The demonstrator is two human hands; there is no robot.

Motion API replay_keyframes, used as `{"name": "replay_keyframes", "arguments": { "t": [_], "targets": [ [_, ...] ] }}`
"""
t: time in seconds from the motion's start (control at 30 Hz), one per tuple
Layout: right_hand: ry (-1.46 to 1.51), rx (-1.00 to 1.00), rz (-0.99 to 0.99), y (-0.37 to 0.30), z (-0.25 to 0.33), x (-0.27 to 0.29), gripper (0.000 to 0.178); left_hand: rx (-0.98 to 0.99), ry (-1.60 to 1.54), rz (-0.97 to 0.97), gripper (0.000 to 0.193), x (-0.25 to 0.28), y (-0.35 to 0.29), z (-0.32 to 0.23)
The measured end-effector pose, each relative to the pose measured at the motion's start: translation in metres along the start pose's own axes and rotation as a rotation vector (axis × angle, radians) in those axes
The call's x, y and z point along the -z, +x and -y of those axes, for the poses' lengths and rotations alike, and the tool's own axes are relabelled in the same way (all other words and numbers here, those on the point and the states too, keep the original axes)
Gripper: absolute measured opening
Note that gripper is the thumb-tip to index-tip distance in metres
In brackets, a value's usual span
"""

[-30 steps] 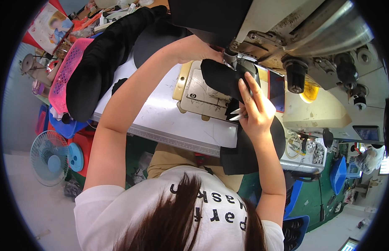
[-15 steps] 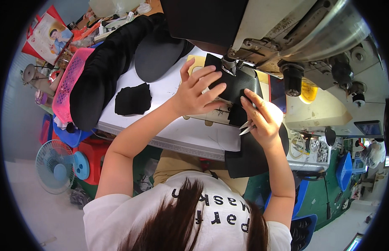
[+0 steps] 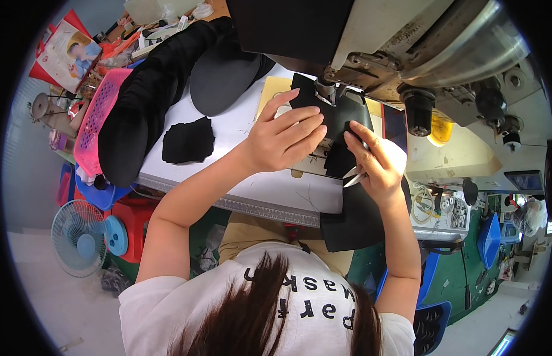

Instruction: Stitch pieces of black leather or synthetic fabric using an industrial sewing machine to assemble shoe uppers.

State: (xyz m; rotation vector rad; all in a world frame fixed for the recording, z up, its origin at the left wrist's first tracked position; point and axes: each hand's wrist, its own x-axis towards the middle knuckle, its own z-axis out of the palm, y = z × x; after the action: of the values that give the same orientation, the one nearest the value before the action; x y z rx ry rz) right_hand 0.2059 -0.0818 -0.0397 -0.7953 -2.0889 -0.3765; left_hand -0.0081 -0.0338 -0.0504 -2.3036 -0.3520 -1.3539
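A black sheet piece [image 3: 345, 115] lies under the presser foot [image 3: 326, 92] of a sewing machine. My left hand [image 3: 286, 133] rests at its left side, fingers stretched out and holding nothing; whether the fingertips press on it I cannot tell. In my right hand [image 3: 379, 163] is a pair of small pointed thread snips [image 3: 353, 176], blades toward the left. The thumb and forefinger of that hand meet the piece's right part near the foot. More black material [image 3: 354, 222] hangs over the table's front edge below my right hand.
Left of the machine, a small stack of black pieces [image 3: 188, 140] lies on the white table [image 3: 252, 187]. Behind it are a dark rounded panel [image 3: 222, 83] and a long row of black panels [image 3: 124, 145] beside a pink basket [image 3: 101, 113]. The machine head [image 3: 406, 53] overhangs the right side.
The fingers of my left hand have come closer together and shifted slightly right. My right hand, with the snips, has moved a little to the right.
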Motion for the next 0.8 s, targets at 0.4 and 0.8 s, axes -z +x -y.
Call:
{"name": "replay_keyframes", "arguments": {
  "t": [0.4,0.8],
  "targets": [
    [0.000,-0.138,0.135,0.020,-0.025,-0.001,0.061,-0.003,0.020,-0.008,0.019,-0.021,0.008,0.028],
    [0.040,-0.225,-0.064,0.001,-0.007,0.018,0.037,0.671,-0.476,-0.168,0.010,-0.027,-0.005,0.042]
  ]
}}
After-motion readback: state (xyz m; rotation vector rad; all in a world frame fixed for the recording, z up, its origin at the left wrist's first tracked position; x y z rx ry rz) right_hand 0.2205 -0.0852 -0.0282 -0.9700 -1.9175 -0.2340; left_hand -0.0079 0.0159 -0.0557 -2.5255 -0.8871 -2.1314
